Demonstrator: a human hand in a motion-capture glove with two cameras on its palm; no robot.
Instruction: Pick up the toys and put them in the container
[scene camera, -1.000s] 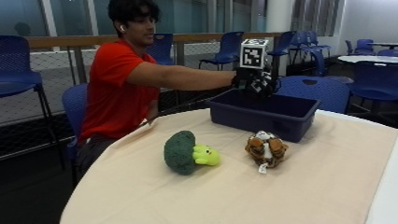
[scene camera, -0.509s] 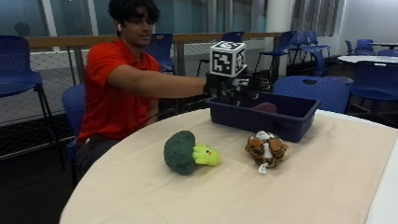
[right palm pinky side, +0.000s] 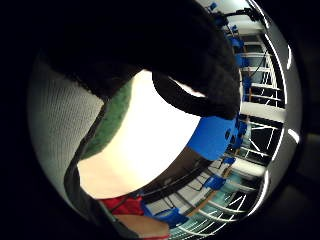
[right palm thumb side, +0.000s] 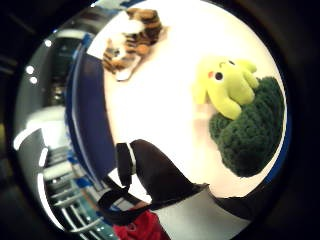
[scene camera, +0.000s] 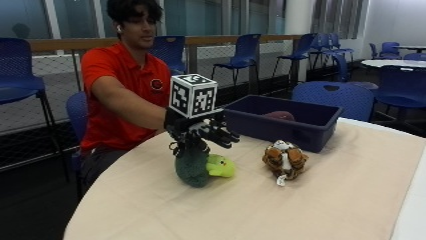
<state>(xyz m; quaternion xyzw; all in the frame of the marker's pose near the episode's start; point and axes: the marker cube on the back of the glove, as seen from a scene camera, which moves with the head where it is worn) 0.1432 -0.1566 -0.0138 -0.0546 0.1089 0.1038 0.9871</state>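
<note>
A person in a red shirt sits at a round table (scene camera: 346, 200) covered in a pale beige cloth, the gloved right hand (scene camera: 203, 134) reaching out just above a plush broccoli toy (scene camera: 200, 167), fingers spread and holding nothing. The green toy with its yellow-green face lies on the cloth directly under the hand, at about 9 o'clock from a small brown-and-white tiger toy (scene camera: 285, 159), the two set apart. At roughly 12 o'clock from the tiger, toward the table's far side, stands a dark blue container (scene camera: 303, 131), with something pinkish showing inside it that cannot be made out. The thumb-side palm view looks down on the broccoli toy (right palm thumb side: 245, 115), the tiger toy (right palm thumb side: 130, 37) and the container's blue wall (right palm thumb side: 87, 115) on the bright cloth; in the little-finger-side view a black fingertip (right palm pinky side: 200, 85) crosses the table (right palm pinky side: 145, 145). Around the table, blue chairs (scene camera: 246, 55) stand along a railing before large windows, and another table (scene camera: 396, 62) sits at the far right of the room
</note>
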